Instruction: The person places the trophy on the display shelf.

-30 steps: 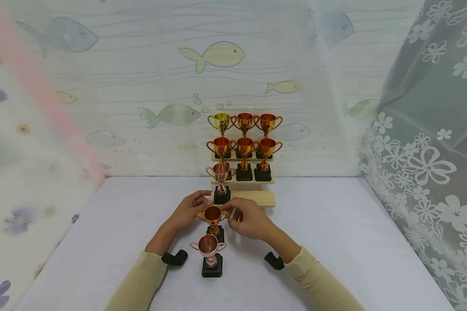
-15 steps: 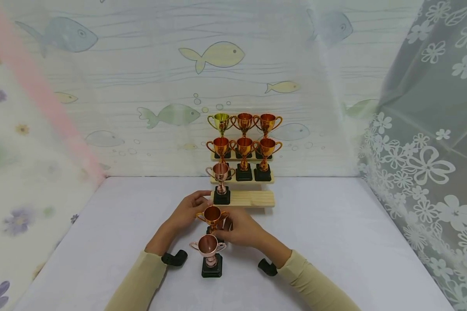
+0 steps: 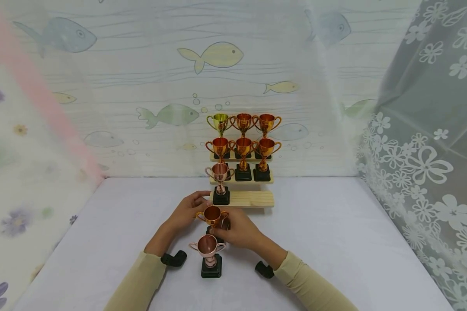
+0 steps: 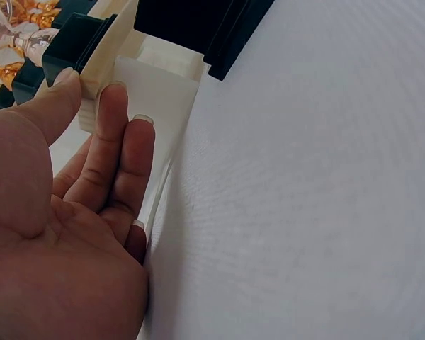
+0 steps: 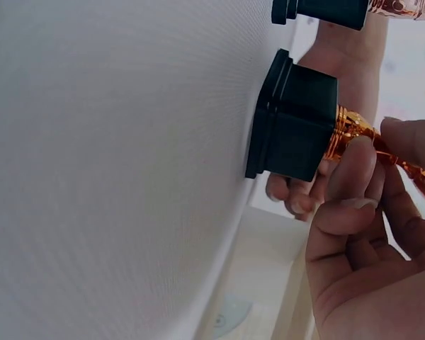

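An orange trophy cup [image 3: 212,214] on a black base [image 5: 297,127] stands on the white table, just in front of a stepped wooden stand [image 3: 249,198]. My right hand [image 3: 239,231] pinches its stem, with thumb and fingertips [image 5: 354,170] curled round it above the base. My left hand [image 3: 184,212] lies on the trophy's left with straight fingers [image 4: 120,142], and its thumb touches the stand's edge [image 4: 156,92]. A rose-coloured trophy [image 3: 208,247] stands nearer to me, untouched.
Another rose trophy [image 3: 220,172] stands at the left of the stand's lowest step. Several orange trophies [image 3: 243,147] fill the upper steps. A fish-patterned wall rises behind and a floral curtain [image 3: 420,151] hangs on the right. White table surface [image 3: 334,237] spreads on both sides.
My right hand has moved left and down from beside the cup's rim and closed on the orange trophy's stem. The left hand and the trophies have stayed where they were.
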`<control>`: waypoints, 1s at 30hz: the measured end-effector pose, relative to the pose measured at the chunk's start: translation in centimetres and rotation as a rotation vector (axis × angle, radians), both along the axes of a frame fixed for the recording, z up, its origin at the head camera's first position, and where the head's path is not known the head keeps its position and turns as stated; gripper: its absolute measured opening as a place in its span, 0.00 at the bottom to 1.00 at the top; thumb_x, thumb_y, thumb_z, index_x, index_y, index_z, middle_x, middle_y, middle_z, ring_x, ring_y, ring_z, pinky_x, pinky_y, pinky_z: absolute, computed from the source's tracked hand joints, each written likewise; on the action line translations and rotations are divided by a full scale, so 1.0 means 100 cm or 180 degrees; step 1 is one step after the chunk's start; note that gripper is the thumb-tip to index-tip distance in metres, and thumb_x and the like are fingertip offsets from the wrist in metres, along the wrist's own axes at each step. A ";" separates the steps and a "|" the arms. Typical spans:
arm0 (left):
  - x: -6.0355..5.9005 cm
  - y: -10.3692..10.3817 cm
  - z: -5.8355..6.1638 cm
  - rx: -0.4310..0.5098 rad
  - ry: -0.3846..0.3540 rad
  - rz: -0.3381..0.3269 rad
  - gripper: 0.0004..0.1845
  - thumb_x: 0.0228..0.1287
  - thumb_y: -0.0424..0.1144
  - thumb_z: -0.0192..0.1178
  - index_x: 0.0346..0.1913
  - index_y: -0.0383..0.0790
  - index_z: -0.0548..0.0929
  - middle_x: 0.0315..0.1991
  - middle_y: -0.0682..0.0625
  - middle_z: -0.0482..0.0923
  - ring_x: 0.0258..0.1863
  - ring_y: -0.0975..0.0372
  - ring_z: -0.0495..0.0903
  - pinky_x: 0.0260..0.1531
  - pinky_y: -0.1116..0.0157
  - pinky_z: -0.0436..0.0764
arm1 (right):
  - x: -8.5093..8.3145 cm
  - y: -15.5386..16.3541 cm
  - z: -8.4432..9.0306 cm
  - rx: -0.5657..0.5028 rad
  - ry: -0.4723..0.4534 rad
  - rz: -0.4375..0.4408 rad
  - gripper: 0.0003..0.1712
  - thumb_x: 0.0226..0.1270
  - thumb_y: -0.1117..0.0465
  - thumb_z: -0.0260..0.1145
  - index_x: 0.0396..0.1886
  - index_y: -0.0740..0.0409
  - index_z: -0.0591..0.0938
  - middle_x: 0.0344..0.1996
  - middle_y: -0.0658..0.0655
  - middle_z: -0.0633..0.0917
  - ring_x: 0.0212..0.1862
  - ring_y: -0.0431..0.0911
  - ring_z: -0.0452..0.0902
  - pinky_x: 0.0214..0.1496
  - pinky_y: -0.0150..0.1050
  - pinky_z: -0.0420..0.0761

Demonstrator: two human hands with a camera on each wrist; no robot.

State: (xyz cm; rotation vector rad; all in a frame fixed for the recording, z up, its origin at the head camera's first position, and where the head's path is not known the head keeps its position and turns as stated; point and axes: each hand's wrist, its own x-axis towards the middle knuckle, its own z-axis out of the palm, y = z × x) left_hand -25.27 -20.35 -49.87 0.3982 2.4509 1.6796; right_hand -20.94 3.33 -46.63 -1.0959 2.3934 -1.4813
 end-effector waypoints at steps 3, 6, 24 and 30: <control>0.000 0.000 0.001 -0.0008 0.0017 -0.0021 0.26 0.82 0.42 0.60 0.75 0.36 0.72 0.45 0.45 0.87 0.48 0.59 0.85 0.61 0.55 0.76 | 0.001 0.001 0.001 -0.0005 0.0030 -0.0055 0.22 0.67 0.66 0.76 0.60 0.55 0.85 0.47 0.50 0.88 0.41 0.42 0.81 0.43 0.36 0.83; 0.000 0.001 0.002 -0.0023 0.0033 -0.0024 0.26 0.82 0.42 0.59 0.76 0.36 0.71 0.45 0.46 0.87 0.48 0.59 0.85 0.61 0.56 0.76 | 0.001 0.001 0.002 -0.0015 0.0068 -0.0097 0.23 0.66 0.65 0.77 0.60 0.56 0.85 0.47 0.50 0.88 0.41 0.44 0.82 0.42 0.36 0.83; 0.002 0.002 0.004 -0.0060 0.0061 -0.0038 0.24 0.82 0.36 0.58 0.75 0.35 0.72 0.47 0.44 0.87 0.49 0.58 0.85 0.54 0.65 0.78 | 0.001 0.015 0.025 0.0092 0.0119 -0.0418 0.19 0.64 0.63 0.79 0.54 0.56 0.86 0.38 0.47 0.87 0.36 0.43 0.80 0.37 0.35 0.80; 0.002 0.001 0.004 -0.0055 0.0034 -0.0048 0.26 0.81 0.39 0.60 0.75 0.37 0.72 0.47 0.45 0.88 0.50 0.58 0.87 0.58 0.60 0.77 | -0.003 0.022 0.032 -0.0022 0.0192 -0.0460 0.13 0.65 0.63 0.78 0.48 0.58 0.87 0.34 0.49 0.86 0.34 0.40 0.79 0.36 0.35 0.80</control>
